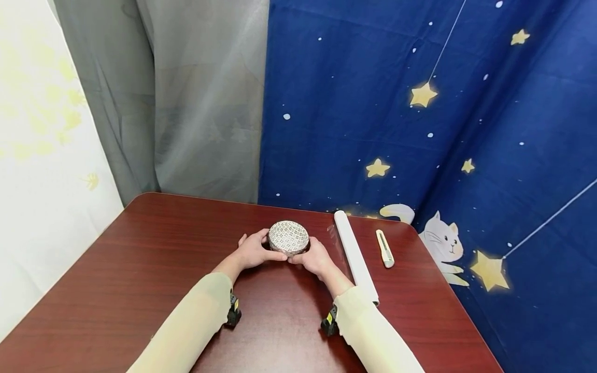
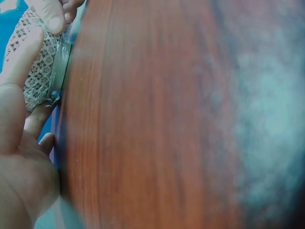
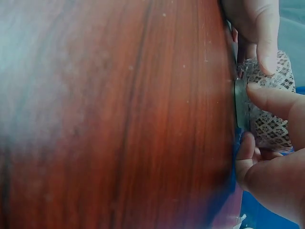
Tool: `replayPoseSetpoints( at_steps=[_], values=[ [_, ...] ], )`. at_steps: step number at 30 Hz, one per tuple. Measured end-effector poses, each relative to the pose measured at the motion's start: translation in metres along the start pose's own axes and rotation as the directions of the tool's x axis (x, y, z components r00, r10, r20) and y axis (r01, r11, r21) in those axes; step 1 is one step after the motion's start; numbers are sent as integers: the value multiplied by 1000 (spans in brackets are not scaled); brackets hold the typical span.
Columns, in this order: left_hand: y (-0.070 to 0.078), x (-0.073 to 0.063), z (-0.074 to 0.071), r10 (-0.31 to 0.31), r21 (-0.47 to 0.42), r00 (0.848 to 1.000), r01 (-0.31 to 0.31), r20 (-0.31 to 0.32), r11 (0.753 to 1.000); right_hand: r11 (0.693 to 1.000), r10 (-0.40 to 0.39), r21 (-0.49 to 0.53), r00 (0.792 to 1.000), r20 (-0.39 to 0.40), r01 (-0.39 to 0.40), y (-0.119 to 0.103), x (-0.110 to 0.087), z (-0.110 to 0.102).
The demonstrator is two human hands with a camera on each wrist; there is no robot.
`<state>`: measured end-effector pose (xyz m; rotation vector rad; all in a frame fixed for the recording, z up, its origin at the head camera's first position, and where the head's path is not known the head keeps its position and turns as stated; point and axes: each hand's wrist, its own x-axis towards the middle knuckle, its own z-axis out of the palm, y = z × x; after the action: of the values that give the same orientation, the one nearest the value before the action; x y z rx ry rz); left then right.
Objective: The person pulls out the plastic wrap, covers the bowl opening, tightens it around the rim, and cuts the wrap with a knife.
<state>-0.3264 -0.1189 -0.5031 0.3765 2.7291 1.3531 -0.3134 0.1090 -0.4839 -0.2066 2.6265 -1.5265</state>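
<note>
A round container point(image 1: 288, 237) with a small dark lattice pattern on white sits near the far side of the table. Crinkled clear film point(image 2: 53, 90) clings around its edge in the left wrist view. My left hand point(image 1: 254, 249) grips its left side, the thumb along the near edge. From the right, my right hand point(image 1: 317, 257) holds it with thumb and fingers curled about the near edge. Both thumbs come close together on the patterned wall point(image 3: 272, 125) in the right wrist view. The container's far side and underside are hidden.
A long white roll point(image 1: 355, 254), apparently of plastic wrap, lies to the right of the hands. Beyond it is a white utility knife point(image 1: 385, 248). The dark red wooden table point(image 1: 154, 248) ends at grey and blue starry curtains point(image 1: 350, 103).
</note>
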Motion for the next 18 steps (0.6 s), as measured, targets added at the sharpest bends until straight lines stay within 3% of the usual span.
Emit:
replayPoseSetpoints(
  at_steps=[5, 18],
  values=[
    [-3, 1, -1, -10, 0, 1000, 10, 12, 1000, 1000, -5, 8, 1000, 25, 5, -1, -1, 5],
    [0, -2, 1, -9, -63, 1000, 9, -7, 998, 998, 46, 53, 999, -7, -46, 1, -3, 6]
  ],
)
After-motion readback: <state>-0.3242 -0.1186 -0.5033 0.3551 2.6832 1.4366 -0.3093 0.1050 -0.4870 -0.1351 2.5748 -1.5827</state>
